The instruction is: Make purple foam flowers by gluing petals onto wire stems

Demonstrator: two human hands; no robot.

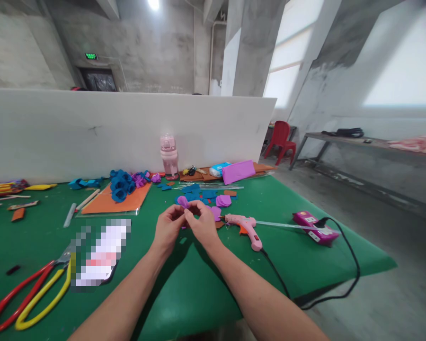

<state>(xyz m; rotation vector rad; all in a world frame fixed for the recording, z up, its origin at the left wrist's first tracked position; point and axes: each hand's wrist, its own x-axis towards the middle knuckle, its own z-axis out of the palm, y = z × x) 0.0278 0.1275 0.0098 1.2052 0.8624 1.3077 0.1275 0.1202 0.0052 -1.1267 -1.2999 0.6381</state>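
Both hands meet over the middle of the green table, pinching a small purple paper petal (182,201) between them. My left hand (166,226) is closed on its left side, my right hand (203,221) on its right. Fingers cover most of the piece. Just behind and to the right lie cut purple petals (223,201) and blue paper pieces (192,189). A pink glue gun (246,226) lies right of my right hand, a clear glue stick (280,225) sticking out of its back.
Red-and-yellow scissors (53,279) and a blurred-out phone-like object (104,251) lie at left. Blue paper flowers (121,184) rest on orange sheets (110,205). A pink bottle (169,158) stands by the white partition (128,128). A purple power box (314,228) with a black cable sits right.
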